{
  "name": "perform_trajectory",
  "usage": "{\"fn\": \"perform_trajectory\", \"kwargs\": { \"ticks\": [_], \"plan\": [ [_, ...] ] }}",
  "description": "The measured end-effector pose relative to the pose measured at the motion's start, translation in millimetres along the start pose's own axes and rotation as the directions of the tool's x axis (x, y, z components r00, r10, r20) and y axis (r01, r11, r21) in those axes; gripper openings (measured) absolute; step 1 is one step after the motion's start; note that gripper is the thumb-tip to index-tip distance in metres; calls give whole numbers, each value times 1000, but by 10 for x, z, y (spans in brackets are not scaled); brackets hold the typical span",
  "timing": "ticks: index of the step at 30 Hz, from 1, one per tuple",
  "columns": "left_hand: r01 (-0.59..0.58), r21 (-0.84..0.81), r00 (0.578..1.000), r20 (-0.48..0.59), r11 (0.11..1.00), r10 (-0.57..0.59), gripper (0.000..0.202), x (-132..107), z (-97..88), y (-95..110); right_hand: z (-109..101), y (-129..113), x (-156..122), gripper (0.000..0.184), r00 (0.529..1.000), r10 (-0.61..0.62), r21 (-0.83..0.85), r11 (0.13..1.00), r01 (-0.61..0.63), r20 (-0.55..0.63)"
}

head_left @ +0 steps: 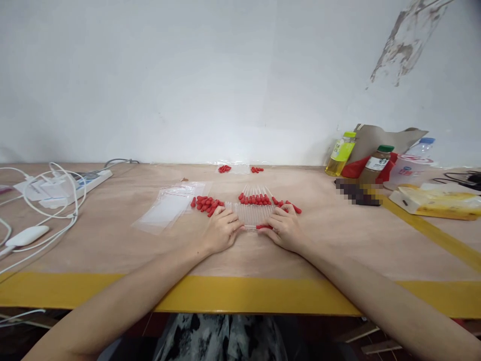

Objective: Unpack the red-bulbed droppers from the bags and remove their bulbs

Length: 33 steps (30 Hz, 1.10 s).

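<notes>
Between my two hands a clear thin tube (249,228) lies level. My left hand (224,229) is closed on the tube's left end. At the other end a red rubber bulb (263,227) is pinched in my right hand (285,228), touching or nearly touching the tube; whether it sits over the tube's end cannot be made out. Behind the hands lies a row of bare clear tubes (250,213). Farther back, several droppers with red bulbs (257,199) fan out, tips away from me. A loose heap of red bulbs (206,204) lies beyond my left hand.
Clear plastic bags (165,209) lie to the left. Small bags of red bulbs (224,169) rest by the wall. A power strip (86,185) and white cables (71,215) occupy the far left. Bottles (341,154) and a yellow-white packet (438,200) stand or lie at right.
</notes>
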<state>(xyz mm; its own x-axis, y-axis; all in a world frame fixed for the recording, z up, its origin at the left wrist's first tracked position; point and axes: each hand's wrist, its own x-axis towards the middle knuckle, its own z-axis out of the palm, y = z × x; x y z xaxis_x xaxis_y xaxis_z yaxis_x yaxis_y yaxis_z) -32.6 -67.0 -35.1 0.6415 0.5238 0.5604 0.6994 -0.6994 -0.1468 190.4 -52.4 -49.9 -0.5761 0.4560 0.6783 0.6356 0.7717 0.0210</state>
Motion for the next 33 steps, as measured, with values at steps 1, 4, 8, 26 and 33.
{"fn": "perform_trajectory", "kwargs": {
  "ticks": [1, 4, 8, 26, 33],
  "plan": [
    [-2, 1, 1000, 0, 1000, 2, 30, -4, 3, -3, -7, 8, 0, 28, 1000, -3, -8, 1000, 3, 7],
    [0, -20, 1000, -7, 1000, 0, 29, -21, 20, -13, -37, 11, 4, 30, 999, -13, -6, 1000, 14, 43],
    [-4, -51, 1000, -1, 999, 4, 27, -45, 35, -28, -79, 10, 12, 27, 997, -39, 56, 998, 35, 73],
    [12, -77, 986, -165, 997, -25, 19, -114, 13, -180, -170, 148, -23, 22, 993, 71, 201, 975, -89, 98],
    [297, -140, 924, -205, 945, -321, 24, -108, 69, -451, -100, 503, -52, 27, 824, 563, 422, 764, -489, -64]
  ]
}}
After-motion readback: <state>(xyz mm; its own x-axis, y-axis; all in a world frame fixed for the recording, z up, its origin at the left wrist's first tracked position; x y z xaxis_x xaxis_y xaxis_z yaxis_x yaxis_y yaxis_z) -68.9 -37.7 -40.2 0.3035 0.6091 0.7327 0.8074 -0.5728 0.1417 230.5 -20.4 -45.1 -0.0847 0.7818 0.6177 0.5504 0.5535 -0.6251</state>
